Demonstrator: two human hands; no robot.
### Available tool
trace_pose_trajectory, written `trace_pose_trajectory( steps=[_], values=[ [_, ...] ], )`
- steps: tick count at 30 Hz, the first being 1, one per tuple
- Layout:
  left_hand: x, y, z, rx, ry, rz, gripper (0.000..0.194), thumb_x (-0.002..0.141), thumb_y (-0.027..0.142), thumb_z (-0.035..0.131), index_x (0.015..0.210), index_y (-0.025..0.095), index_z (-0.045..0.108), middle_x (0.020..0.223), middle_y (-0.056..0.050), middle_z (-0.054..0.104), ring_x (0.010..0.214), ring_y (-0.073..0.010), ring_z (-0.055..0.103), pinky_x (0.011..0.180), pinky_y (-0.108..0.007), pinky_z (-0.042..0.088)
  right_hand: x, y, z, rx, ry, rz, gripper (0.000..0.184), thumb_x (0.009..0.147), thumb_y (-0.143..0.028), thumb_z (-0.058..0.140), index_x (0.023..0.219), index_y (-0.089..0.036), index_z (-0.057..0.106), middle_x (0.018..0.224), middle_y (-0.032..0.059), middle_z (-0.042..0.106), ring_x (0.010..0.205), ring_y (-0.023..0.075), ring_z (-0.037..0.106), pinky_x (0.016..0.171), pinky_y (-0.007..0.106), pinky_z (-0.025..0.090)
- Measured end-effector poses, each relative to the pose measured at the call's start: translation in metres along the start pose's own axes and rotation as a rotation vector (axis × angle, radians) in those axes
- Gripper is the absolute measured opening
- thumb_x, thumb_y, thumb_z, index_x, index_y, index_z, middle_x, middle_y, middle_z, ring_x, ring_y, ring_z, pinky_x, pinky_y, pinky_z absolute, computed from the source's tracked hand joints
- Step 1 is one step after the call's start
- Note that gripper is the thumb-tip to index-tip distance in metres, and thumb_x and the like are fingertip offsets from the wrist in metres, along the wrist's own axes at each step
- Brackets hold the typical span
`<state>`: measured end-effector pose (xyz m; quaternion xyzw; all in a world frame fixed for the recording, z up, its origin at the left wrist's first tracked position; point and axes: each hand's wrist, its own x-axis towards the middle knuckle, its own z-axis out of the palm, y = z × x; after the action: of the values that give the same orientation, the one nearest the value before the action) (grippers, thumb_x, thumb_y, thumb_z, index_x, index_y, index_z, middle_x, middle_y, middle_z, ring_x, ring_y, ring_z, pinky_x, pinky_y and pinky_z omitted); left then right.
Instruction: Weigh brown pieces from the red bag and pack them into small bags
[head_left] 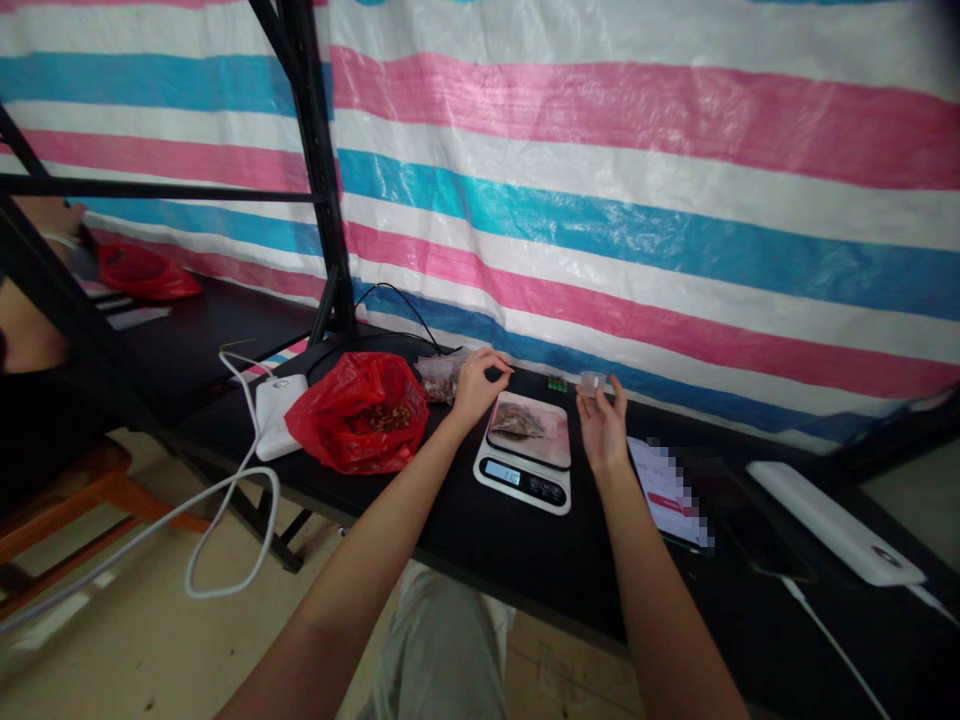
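A white kitchen scale (525, 487) with a lit display lies on the black table. On its pan rests a small clear plastic bag (519, 421) with brown dried bits inside. My left hand (480, 388) is above the scale's back left corner, thumb and fingertips pinched together; whatever is between them is too small to make out. To the right of the scale, my right hand (604, 428) holds a small clear plastic cup (592, 383) in its fingers. Left of the scale stands an open red plastic bag (319, 415) with brown dried pieces in it.
Filled clear bags (439, 380) lie behind my left hand. A small green object (557, 383) is behind the scale. A phone with a lit screen (667, 490), a white power bank (832, 520) and a white box with cables (277, 425) flank the area. Another person (34, 330) sits far left.
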<state>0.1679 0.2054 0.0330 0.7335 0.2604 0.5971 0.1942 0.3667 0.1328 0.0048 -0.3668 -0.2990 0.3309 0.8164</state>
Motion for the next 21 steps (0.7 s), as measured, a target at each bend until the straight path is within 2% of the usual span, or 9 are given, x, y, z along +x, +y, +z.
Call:
trace_pose_trajectory(
  steps=[3,7,10,13,17,21],
  values=[
    [0.0,0.001,0.0,-0.003,0.0,-0.002,0.01,0.068,0.008,0.059,0.067,0.017,0.063,0.081,-0.003,0.063,0.084,-0.0159,0.058,0.082,-0.033,0.043,-0.001,-0.002,0.0,-0.029,-0.037,-0.002,0.061,0.067,-0.032,0.067,0.122,-0.036,0.044,0.098,-0.0036,0.065,0.09,0.0131,0.063,0.087,0.033,0.043],
    [0.001,0.001,-0.001,-0.002,-0.001,-0.001,0.011,0.068,0.007,0.059,0.067,0.017,0.064,0.081,-0.003,0.063,0.083,-0.0156,0.058,0.082,-0.031,0.043,-0.001,-0.002,0.0,-0.045,-0.056,0.014,0.055,0.066,-0.034,0.066,0.118,-0.034,0.049,0.099,-0.0023,0.065,0.091,0.0135,0.062,0.087,0.033,0.042],
    [0.0,0.0,-0.001,0.002,-0.01,0.002,0.011,0.069,0.007,0.059,0.068,0.017,0.064,0.081,-0.002,0.064,0.083,-0.0154,0.057,0.081,-0.031,0.043,0.001,0.002,0.0,-0.094,-0.037,0.024,0.052,0.065,-0.037,0.066,0.114,-0.032,0.048,0.092,-0.0029,0.065,0.088,0.0144,0.063,0.084,0.033,0.042],
    [0.0,0.0,-0.001,0.004,-0.021,0.006,0.011,0.069,0.008,0.059,0.069,0.017,0.064,0.081,-0.002,0.064,0.083,-0.0152,0.057,0.08,-0.03,0.043,0.004,0.008,-0.003,-0.356,0.06,-0.03,0.046,0.063,-0.041,0.065,0.103,-0.026,0.048,0.086,-0.0025,0.063,0.084,0.0162,0.063,0.081,0.035,0.043],
    [0.0,0.0,-0.001,0.017,-0.039,-0.005,0.011,0.069,0.008,0.059,0.069,0.018,0.064,0.081,-0.002,0.064,0.083,-0.0155,0.057,0.078,-0.03,0.043,0.005,0.011,-0.01,-0.696,0.134,-0.101,0.038,0.054,-0.033,0.07,0.082,-0.022,0.046,0.081,0.0006,0.061,0.084,0.0216,0.059,0.083,0.039,0.039],
    [-0.001,-0.002,0.0,0.017,-0.04,0.001,0.011,0.068,0.007,0.059,0.07,0.017,0.064,0.081,-0.002,0.064,0.083,-0.0153,0.057,0.078,-0.03,0.043,-0.002,0.005,-0.011,-1.201,0.141,-0.077,0.029,0.061,-0.03,0.065,0.081,-0.022,0.045,0.082,0.0066,0.061,0.085,0.0271,0.058,0.081,0.042,0.039]
  ],
)
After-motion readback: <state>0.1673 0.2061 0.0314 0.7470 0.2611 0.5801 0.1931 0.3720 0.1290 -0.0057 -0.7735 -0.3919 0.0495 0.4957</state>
